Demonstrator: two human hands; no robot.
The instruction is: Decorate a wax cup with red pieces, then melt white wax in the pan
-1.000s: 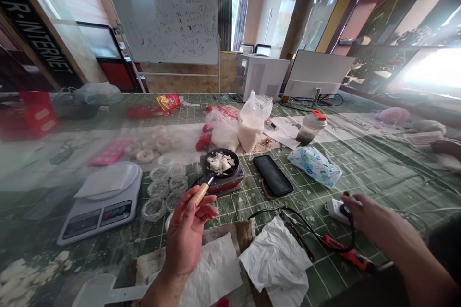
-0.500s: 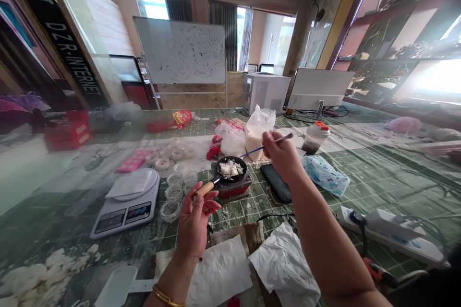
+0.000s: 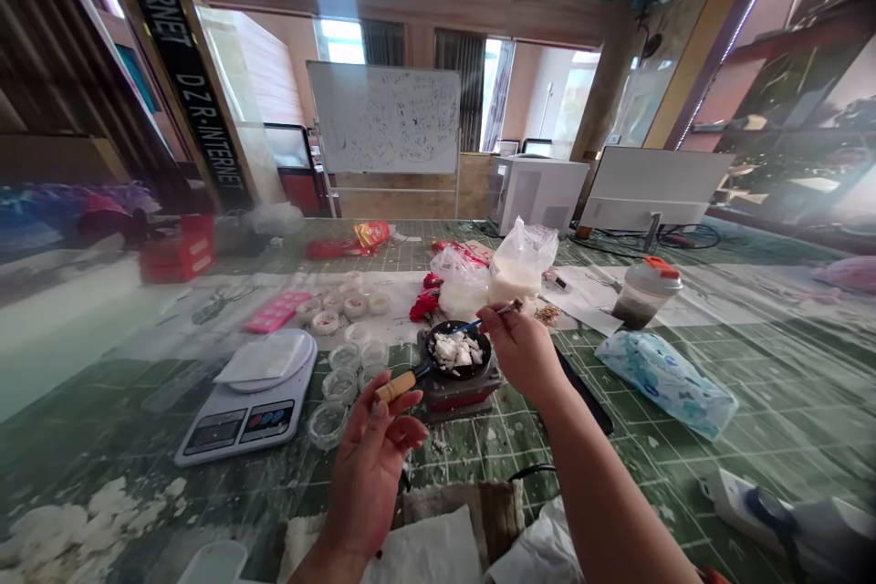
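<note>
A small black frying pan (image 3: 446, 369) with a wooden handle rests on a small dark red heater (image 3: 460, 396). White chunks (image 3: 460, 349) lie in the pan. My left hand (image 3: 376, 447) has the end of the wooden handle between thumb and fingers; the other fingers are loosely curled. My right hand (image 3: 524, 351) pinches a thin blue stick (image 3: 471, 326) just right of the pan, its lower end over the white chunks. Whether the tip touches them I cannot make out. Clear round cups (image 3: 328, 424) stand left of the pan, near my left hand.
Left of the cups is a white kitchen scale (image 3: 250, 411). Behind the pan stand plastic bags of white material (image 3: 524, 269). A dark phone-like slab (image 3: 587, 392), a tissue pack (image 3: 667, 383) and a shaker bottle (image 3: 647, 292) lie to the right. White crumbs (image 3: 82, 520) cover the near left.
My right hand has come down and left, bringing the stick's lower end over the pan. My left hand stays at the handle. The view has shifted, so the scene sits lower.
</note>
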